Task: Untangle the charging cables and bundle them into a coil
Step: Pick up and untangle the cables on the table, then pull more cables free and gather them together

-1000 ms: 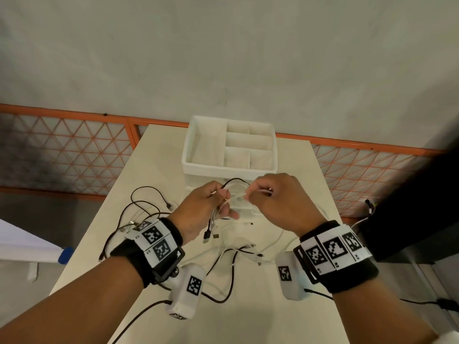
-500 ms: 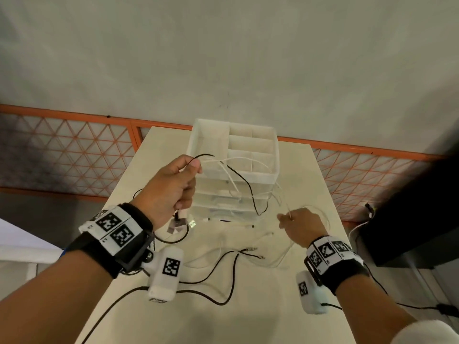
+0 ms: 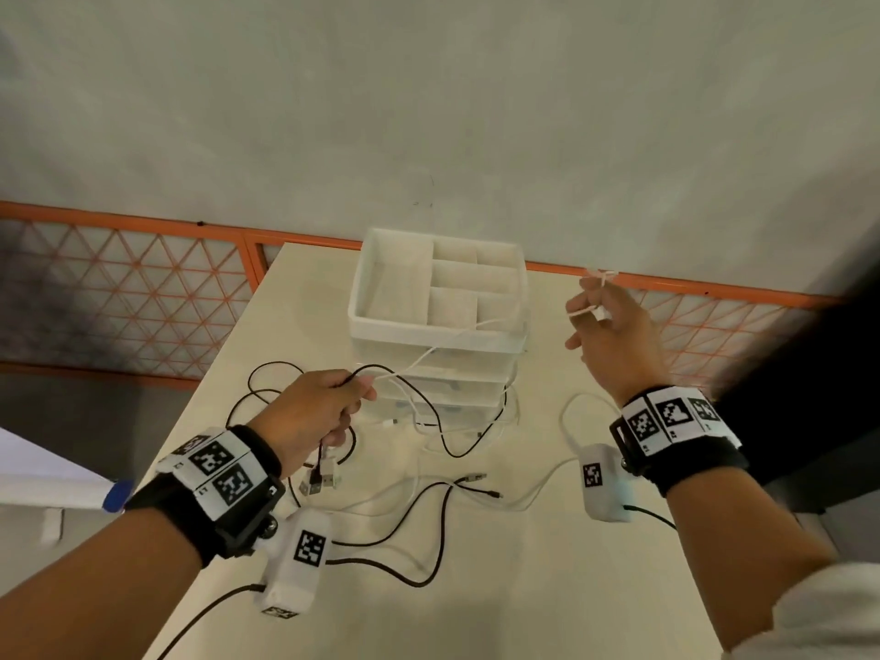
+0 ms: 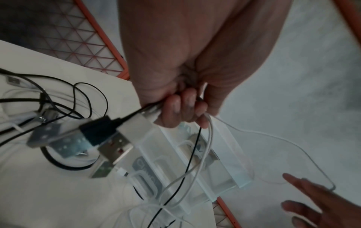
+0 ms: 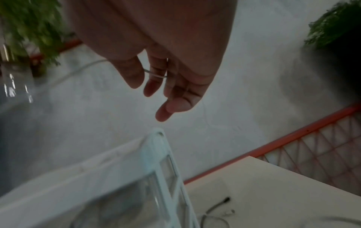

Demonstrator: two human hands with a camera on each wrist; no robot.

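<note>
At the lower left of the head view our left hand (image 3: 312,412) is clenched around a bunch of cables, black and white together; the left wrist view shows the fingers (image 4: 181,111) curled tight on them, with the USB plugs (image 4: 109,135) sticking out of the fist toward the left of that frame. Below and behind the hand a black cable (image 3: 266,397) loops loosely on the table (image 3: 547,588), and another black cable (image 3: 428,531) trails across the lower middle of the frame.

In the middle, a white cable (image 3: 443,347) runs from our left fist up and across the white compartment tray (image 3: 362,297), which sits on a stack of clear drawers (image 3: 466,383). Black and white strands droop in front of the drawers and cross one another.

At the upper right our right hand (image 3: 614,335) is raised, fingers mostly spread, with a thin white strand caught between two of them; the right wrist view shows the strand lying across the fingers (image 5: 156,74). Whether it is the same white cable we cannot tell.

We judge the work early: plug ends are gathered in one fist, but the strands are crossed, nothing is coiled, and the loose lengths on the table remain to be drawn free and wound.
</note>
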